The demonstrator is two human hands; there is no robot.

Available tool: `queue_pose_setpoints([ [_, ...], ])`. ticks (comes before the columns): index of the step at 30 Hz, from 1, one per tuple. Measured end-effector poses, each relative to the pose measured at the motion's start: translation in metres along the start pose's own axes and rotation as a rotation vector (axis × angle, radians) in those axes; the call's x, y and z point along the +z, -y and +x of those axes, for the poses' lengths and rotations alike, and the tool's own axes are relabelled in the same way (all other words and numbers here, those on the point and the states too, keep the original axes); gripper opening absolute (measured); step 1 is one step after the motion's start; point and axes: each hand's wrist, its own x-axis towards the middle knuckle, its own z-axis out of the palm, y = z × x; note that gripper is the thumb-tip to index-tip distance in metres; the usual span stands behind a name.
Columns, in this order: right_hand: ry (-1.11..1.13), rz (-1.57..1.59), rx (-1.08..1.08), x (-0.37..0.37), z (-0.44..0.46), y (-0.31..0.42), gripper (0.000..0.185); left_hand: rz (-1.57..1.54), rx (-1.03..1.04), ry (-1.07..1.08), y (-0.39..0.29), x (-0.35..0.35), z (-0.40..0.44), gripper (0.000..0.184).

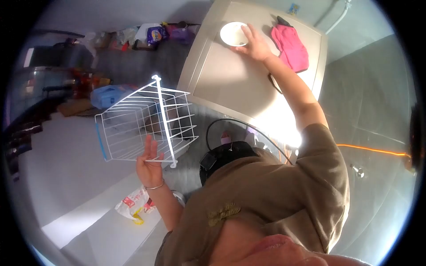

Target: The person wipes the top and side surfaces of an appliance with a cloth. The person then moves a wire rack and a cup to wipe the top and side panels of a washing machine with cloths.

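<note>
My left hand (151,168), with a bracelet at the wrist, holds the lower end of a white wire basket (165,116), its fingers reaching up between the wires. The basket is tilted, and a blue strip shows at its left end. On the beige surface (213,80) at the top, a round white bowl (231,34) is held at its right side by my right hand (253,43), thumb and fingers at the rim. To the right of that hand lies a pink cloth item (290,48) with a dark end.
Bags and packets (155,35) lie along the wall at the upper left. A blue bag (108,95) is behind the basket. A white and red plastic bag (135,205) lies below my left hand. A black cable (222,119) curves beneath the surface's edge, and an orange cord (372,150) runs right.
</note>
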Motion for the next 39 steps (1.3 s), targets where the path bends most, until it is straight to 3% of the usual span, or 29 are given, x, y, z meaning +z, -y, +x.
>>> queue_pose_setpoints([
  [2, -0.029, -0.011, 0.040, 0.001, 0.023, -0.004, 0.093, 0.090, 0.004, -0.051, -0.002, 0.006, -0.001, 0.052],
  [5, -0.066, -0.202, 0.201, -0.004, 0.066, -0.026, 0.105, 0.040, -0.026, -0.069, 0.001, 0.023, 0.002, 0.055],
  [9, -0.233, -0.305, 0.076, -0.021, 0.067, -0.038, 0.101, 0.087, -0.009, -0.031, -0.004, 0.013, 0.005, 0.052],
  [11, -0.299, -0.375, 0.080, -0.023, 0.045, -0.078, 0.095, 0.091, -0.006, -0.023, -0.005, 0.007, 0.005, 0.048],
  [14, -0.150, -0.468, 0.168, -0.032, -0.027, -0.124, 0.082, 0.132, 0.000, -0.026, -0.003, 0.012, 0.003, 0.042],
  [15, -0.061, -0.577, 0.158, -0.034, -0.045, -0.127, 0.078, 0.152, 0.006, -0.021, -0.002, 0.013, 0.005, 0.040],
  [20, -0.133, -0.555, 0.190, 0.000, -0.092, -0.111, 0.058, 0.173, 0.001, -0.119, -0.001, 0.003, 0.011, 0.042],
  [25, -0.159, -0.284, -0.027, 0.039, -0.122, -0.019, 0.050, 0.203, 0.012, -0.101, -0.001, -0.009, 0.015, 0.045],
  [26, -0.101, -0.242, -0.039, 0.045, -0.121, 0.004, 0.050, 0.147, -0.016, -0.071, -0.003, -0.010, 0.014, 0.030],
  [28, -0.043, -0.144, -0.114, 0.056, -0.114, 0.053, 0.051, 0.087, -0.039, -0.033, -0.011, -0.010, 0.016, 0.026],
  [31, 0.112, -0.039, -0.239, 0.081, -0.101, 0.107, 0.062, 0.138, -0.048, -0.050, -0.016, -0.011, 0.015, 0.032],
  [33, 0.174, 0.074, -0.341, 0.091, -0.100, 0.136, 0.055, 0.178, -0.048, -0.100, -0.016, -0.004, 0.014, 0.053],
  [38, 0.259, 0.537, -0.466, 0.080, -0.122, 0.138, 0.037, 0.159, -0.035, -0.016, -0.017, -0.010, 0.002, 0.053],
  [39, 0.204, 0.499, -0.491, 0.061, -0.134, 0.122, 0.037, 0.152, -0.020, 0.069, -0.006, -0.016, -0.004, 0.054],
])
